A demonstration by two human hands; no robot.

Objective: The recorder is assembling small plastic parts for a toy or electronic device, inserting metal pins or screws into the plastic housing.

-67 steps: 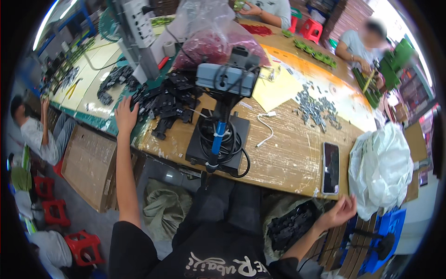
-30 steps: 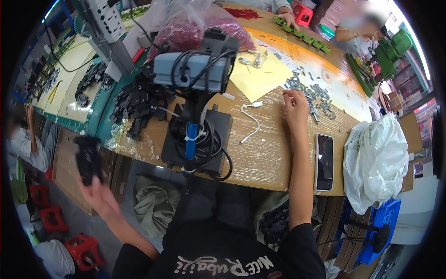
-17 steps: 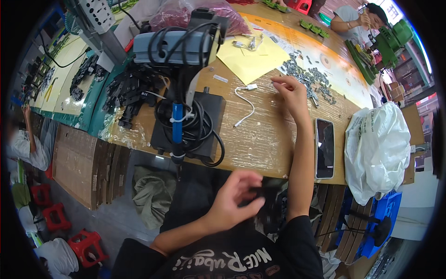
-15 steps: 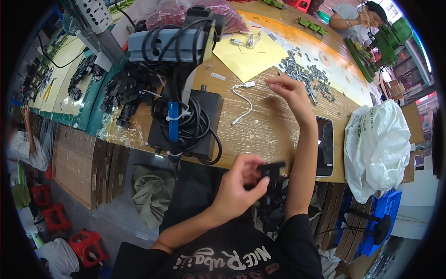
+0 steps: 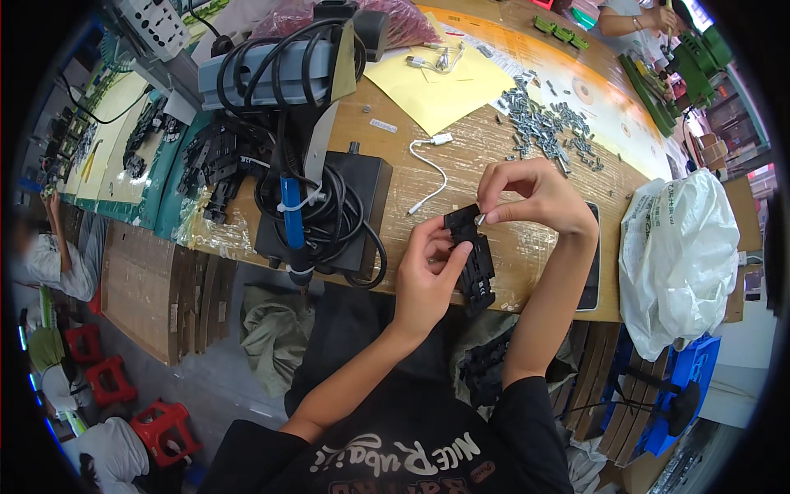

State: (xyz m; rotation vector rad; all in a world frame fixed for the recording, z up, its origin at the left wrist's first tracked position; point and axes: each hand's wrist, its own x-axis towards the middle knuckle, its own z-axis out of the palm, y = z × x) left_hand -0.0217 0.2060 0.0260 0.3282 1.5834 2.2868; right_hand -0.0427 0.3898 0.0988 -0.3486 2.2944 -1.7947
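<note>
My left hand [image 5: 429,276] is closed around a black plastic part [image 5: 478,276], long and slotted, held tilted over the table's front edge. At the part's upper end, my right hand [image 5: 535,198] pinches a small silvery metal piece [image 5: 480,219] between thumb and fingertips. The piece meets the black part there; whether it sits inside cannot be made out. Beyond my right hand lies a loose pile of small metal pieces [image 5: 543,123]. A short white cable [image 5: 429,173] rests on the table to the left of that hand.
A soldering iron with a blue handle [image 5: 292,212] hangs before a black box [image 5: 362,193] wound with cable. More black parts [image 5: 216,165] lie left. A phone [image 5: 591,263], partly behind my right forearm, and a white plastic bag [image 5: 680,255] are at right. Yellow paper [image 5: 436,95] lies farther back.
My left hand has lifted the black part up and forward from near my lap. My right hand has come back toward me from beside the metal pile and now meets the part.
</note>
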